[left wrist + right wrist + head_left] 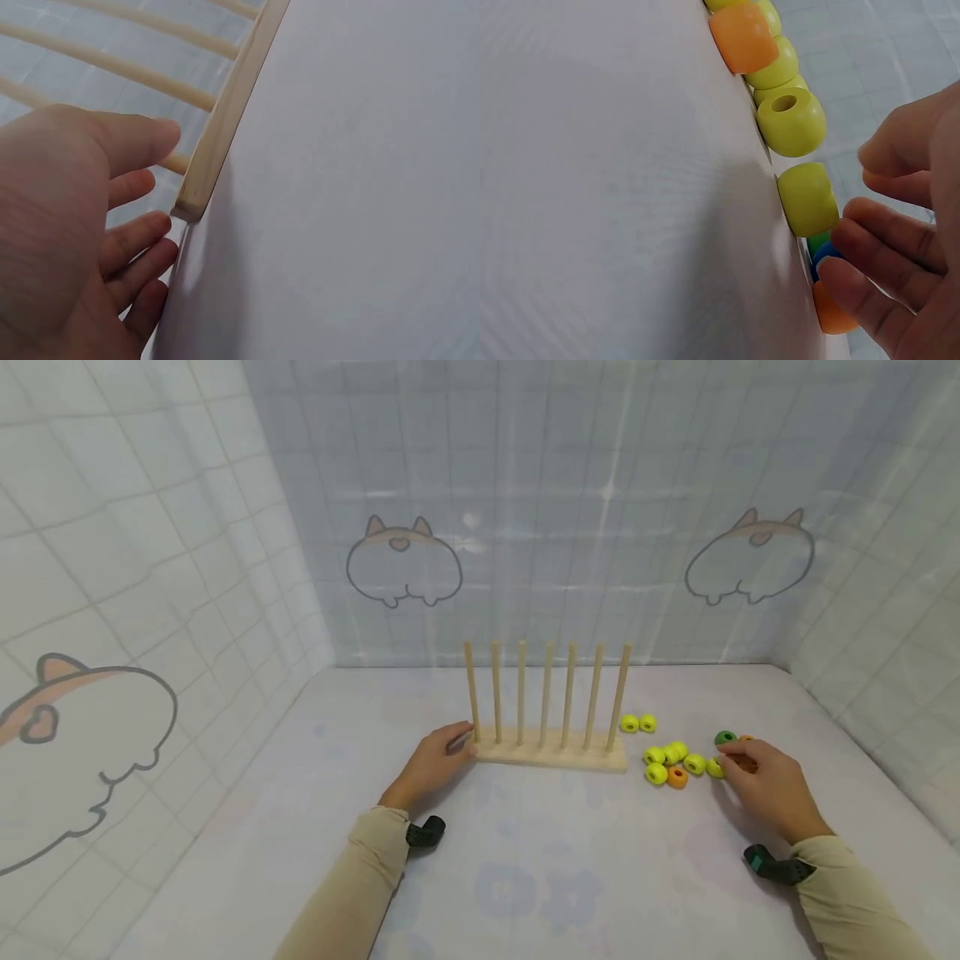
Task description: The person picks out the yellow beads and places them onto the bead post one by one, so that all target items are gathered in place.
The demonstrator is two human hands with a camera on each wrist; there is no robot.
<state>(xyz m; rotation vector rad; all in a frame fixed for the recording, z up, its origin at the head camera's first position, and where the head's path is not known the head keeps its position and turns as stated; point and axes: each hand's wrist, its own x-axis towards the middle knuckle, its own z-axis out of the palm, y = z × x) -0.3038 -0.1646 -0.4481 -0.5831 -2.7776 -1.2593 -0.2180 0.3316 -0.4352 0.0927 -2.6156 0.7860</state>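
Note:
A wooden rack (551,755) with a row of upright pegs stands on the table. My left hand (433,766) is at its left end, fingers relaxed and slightly bent; the left wrist view has the thumb beside the end peg and the fingertips close to the end of the base (214,154). On the right, my right hand (774,787) reaches over loose beads with thumb and forefinger apart. Its lower fingers are right at a yellow bead (808,201) and partly cover a blue bead (823,256) and an orange bead (831,311). A green bead (725,738) lies just beyond.
Several yellow beads (694,764) and an orange bead (677,777) lie between the rack and my right hand. Two yellow beads (638,723) sit farther back, near the rack's right end. Tiled-pattern walls (570,493) enclose the table (525,843) at the back and sides.

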